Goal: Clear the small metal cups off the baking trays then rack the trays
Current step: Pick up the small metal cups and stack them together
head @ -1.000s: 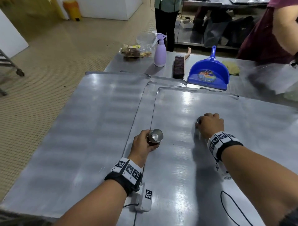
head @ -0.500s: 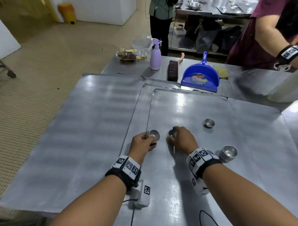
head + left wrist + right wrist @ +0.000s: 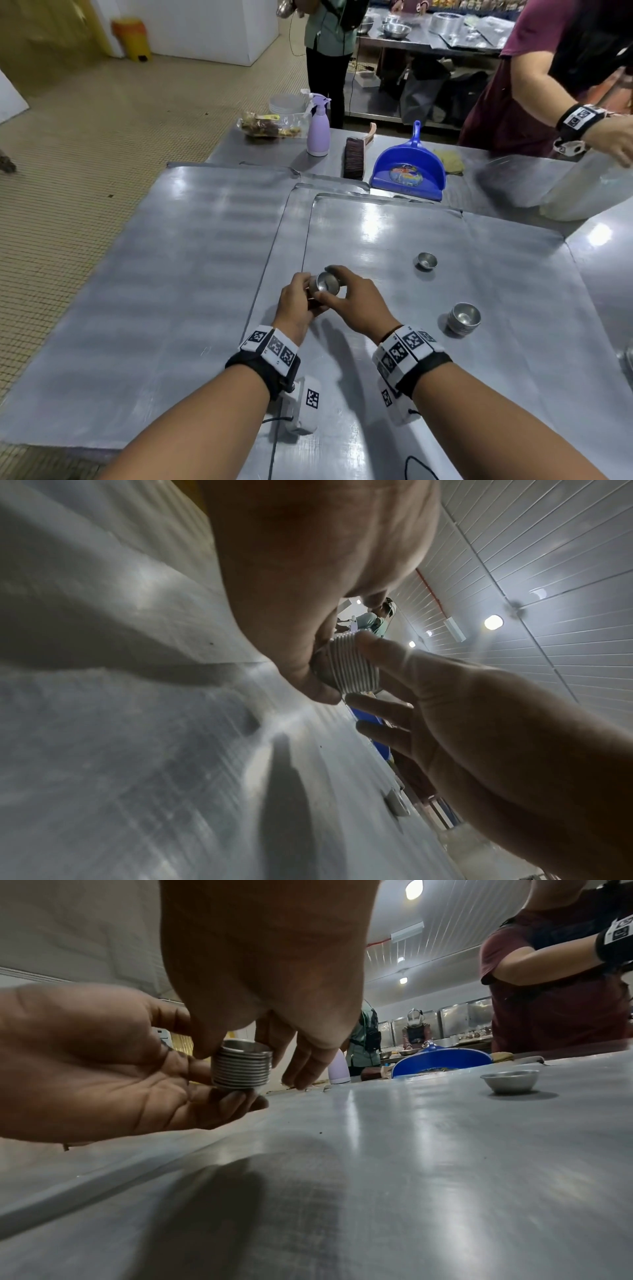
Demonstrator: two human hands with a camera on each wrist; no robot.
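Observation:
My left hand (image 3: 308, 291) grips a stack of nested small metal cups (image 3: 323, 284) just above the top baking tray (image 3: 394, 359). My right hand (image 3: 334, 289) pinches the top cup of that stack between thumb and forefinger. The right wrist view shows the ribbed stack (image 3: 241, 1069) resting in the curled fingers (image 3: 236, 1096) of my left hand, with my right hand (image 3: 236, 1049) on its rim. In the left wrist view the stack (image 3: 352, 666) sits between both hands. A single cup (image 3: 426, 261) and a short stack of cups (image 3: 464, 318) stand on the tray to the right.
More trays (image 3: 171, 274) lie overlapped under and to the left of the top one. Behind them are a blue dustpan (image 3: 409, 171), a brush (image 3: 352, 157), a purple spray bottle (image 3: 318, 126) and a bag of food (image 3: 270, 125). A person in maroon (image 3: 534, 78) reaches in at the right.
My right hand has moved left from the middle of the tray, carrying a cup, to the stack in my left hand. The single cup and the short stack have come into view.

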